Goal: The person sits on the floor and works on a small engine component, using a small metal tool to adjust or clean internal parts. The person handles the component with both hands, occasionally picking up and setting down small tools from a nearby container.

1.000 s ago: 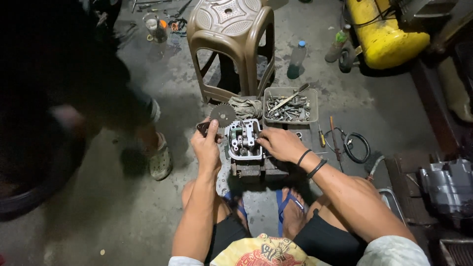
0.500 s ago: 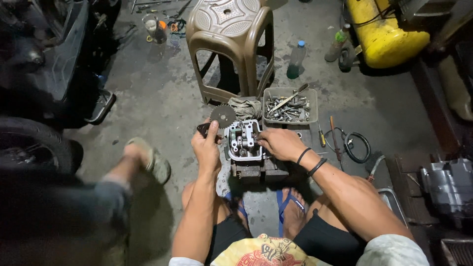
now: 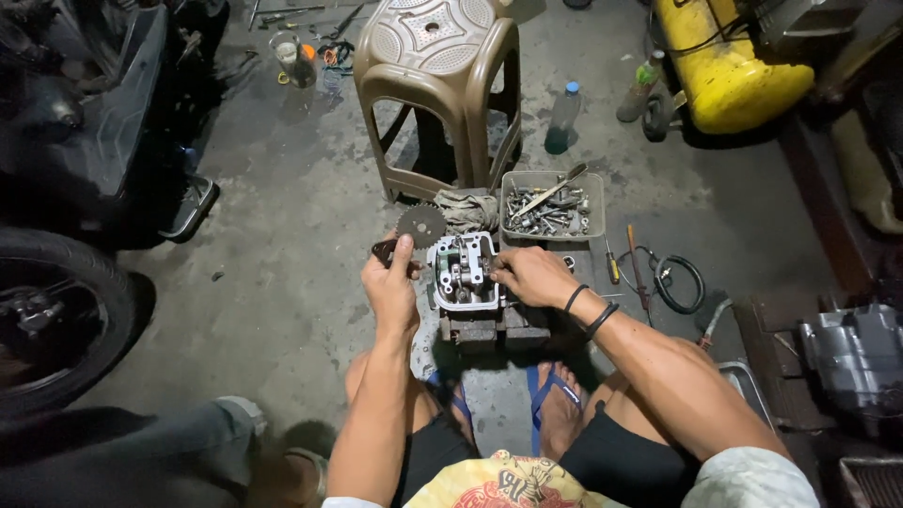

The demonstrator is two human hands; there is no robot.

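1. A stained grey concrete floor point(image 3: 282, 282) carries everything, with the person seated low over it, feet in blue-strapped sandals.
2. A metal cylinder head point(image 3: 467, 282) sits on the floor between the knees, its valve gear facing up.
3. The left hand point(image 3: 392, 287) rests against the head's left side, fingers clamped on a small dark part, with a toothed sprocket point(image 3: 420, 224) just above the fingertips.
4. The right hand point(image 3: 529, 277) lies on the head's right edge, fingers curled together on it; two black bands circle the wrist.
5. Behind the head lie a crumpled rag point(image 3: 467, 209) and a grey tray point(image 3: 552, 204) full of bolts and a spanner.
6. A brown plastic stool point(image 3: 438, 85) stands beyond them, a clear bottle point(image 3: 562, 118) with a blue cap beside it.
7. A yellow tank point(image 3: 729, 66) lies at the upper right.
8. A tyre point(image 3: 56, 320) and another person's trouser leg point(image 3: 122, 461) fill the left.
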